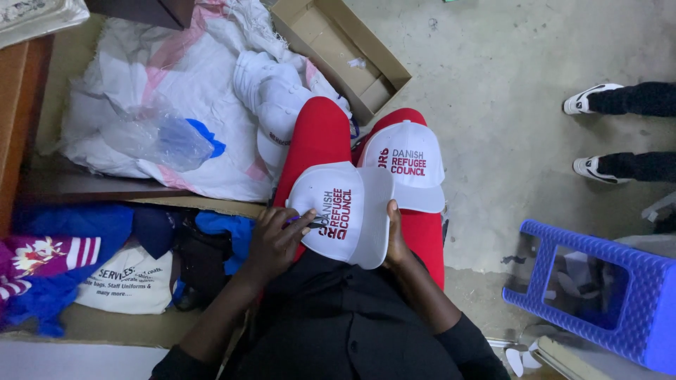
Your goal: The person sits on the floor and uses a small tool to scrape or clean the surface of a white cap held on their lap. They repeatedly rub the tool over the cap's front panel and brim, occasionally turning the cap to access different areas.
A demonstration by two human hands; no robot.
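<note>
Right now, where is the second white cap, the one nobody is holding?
In the head view the second white cap rests on the right red-trousered knee, just right of the cap held in both hands, below the open cardboard box.

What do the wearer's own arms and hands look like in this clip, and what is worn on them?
Both arms wear long black fabric sleeves that end near the wrists. The left hand and right hand are bare: no gloves, and no rings, watch or bracelet show. The black sleeves match the black top; the legs below wear bright red trousers.
</note>
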